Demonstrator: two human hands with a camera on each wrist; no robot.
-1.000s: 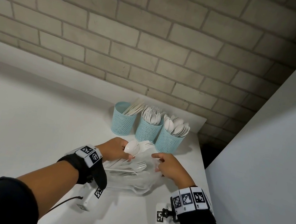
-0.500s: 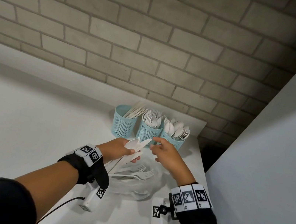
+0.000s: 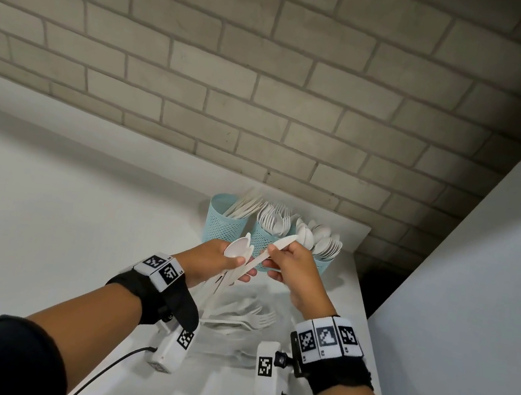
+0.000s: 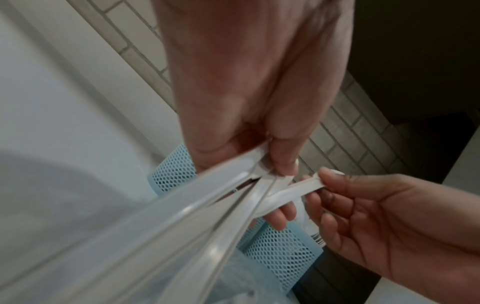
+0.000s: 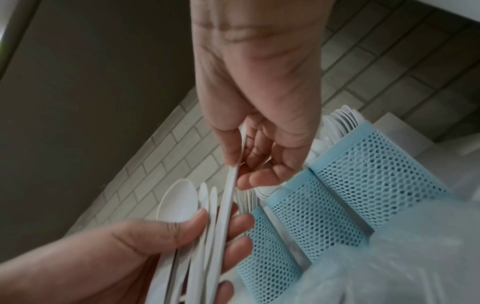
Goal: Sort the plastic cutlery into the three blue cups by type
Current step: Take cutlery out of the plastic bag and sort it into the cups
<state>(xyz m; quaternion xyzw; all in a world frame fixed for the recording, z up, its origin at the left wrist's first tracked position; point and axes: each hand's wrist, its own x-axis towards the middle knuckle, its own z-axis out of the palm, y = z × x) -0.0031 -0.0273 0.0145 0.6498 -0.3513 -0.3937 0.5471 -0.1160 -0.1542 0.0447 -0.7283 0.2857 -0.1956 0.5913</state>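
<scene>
My left hand grips a bundle of white plastic cutlery, with a spoon on top, just in front of the cups. From that bundle my right hand pinches a white knife between thumb and fingertips, which the right wrist view shows as the knife beside the spoon. Three blue mesh cups stand at the back: the left cup holds knives, the middle cup forks, the right cup spoons. Loose forks lie below my hands.
The loose forks rest on a crumpled clear plastic bag on the white counter. A brick wall runs behind the cups. A white panel rises close on the right, with a dark gap beside the counter's end.
Both hands have risen from the bag towards the cups. My left hand lifted the bundle, and my right hand left the bag and took hold of the knife in it.
</scene>
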